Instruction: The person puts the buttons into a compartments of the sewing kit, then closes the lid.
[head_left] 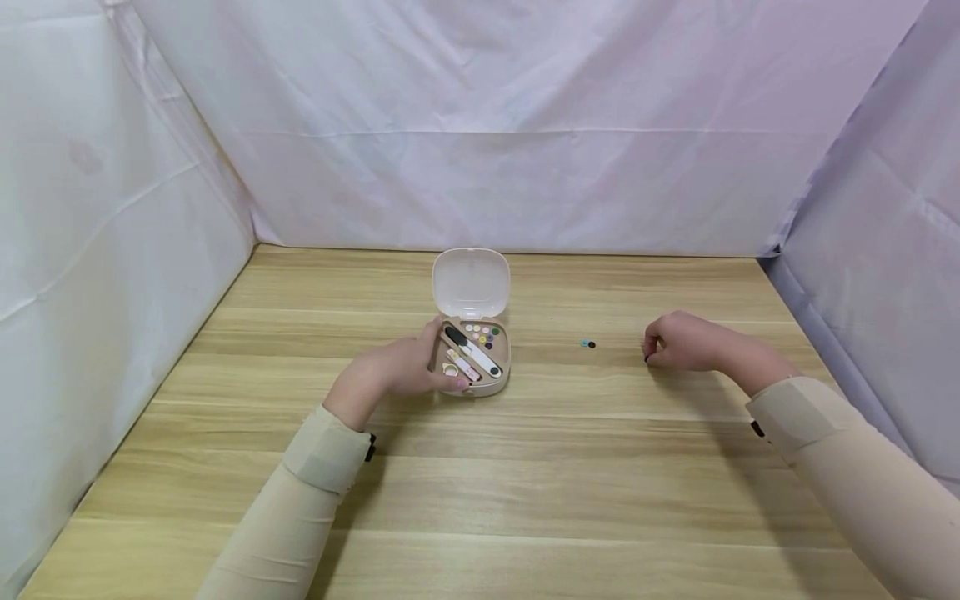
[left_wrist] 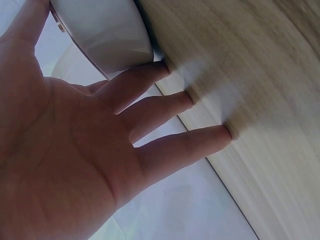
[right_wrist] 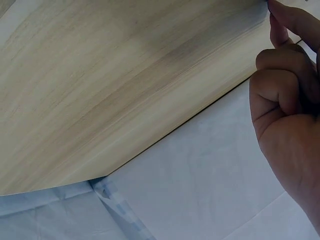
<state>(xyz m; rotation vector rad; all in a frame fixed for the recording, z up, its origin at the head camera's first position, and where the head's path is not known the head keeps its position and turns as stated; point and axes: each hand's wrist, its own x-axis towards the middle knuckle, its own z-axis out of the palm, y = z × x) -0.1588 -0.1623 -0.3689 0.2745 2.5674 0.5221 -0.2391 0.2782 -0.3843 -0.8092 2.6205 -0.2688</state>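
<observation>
A small sewing box (head_left: 492, 388) stands with its clear lid (head_left: 471, 283) raised. Inside are several coloured buttons (head_left: 482, 337), a long white-and-black tool (head_left: 474, 352), and a pink patterned strip (head_left: 463, 365). My left hand (head_left: 396, 367) holds the box's left side, thumb at the front and index finger near the back corner. In the left wrist view, its other fingers (left_wrist: 182, 147) are spread, tips on the table. Farther right, my right hand (head_left: 684, 342) pinches a small dark button (head_left: 647, 359) at the tabletop, mostly covered by the fingertips.
Between box and right hand, a blue button (head_left: 584, 343) and a black button (head_left: 592, 344) lie side by side on the wooden table (head_left: 555, 467). White cloth (head_left: 480, 125) hangs behind the table and along both sides.
</observation>
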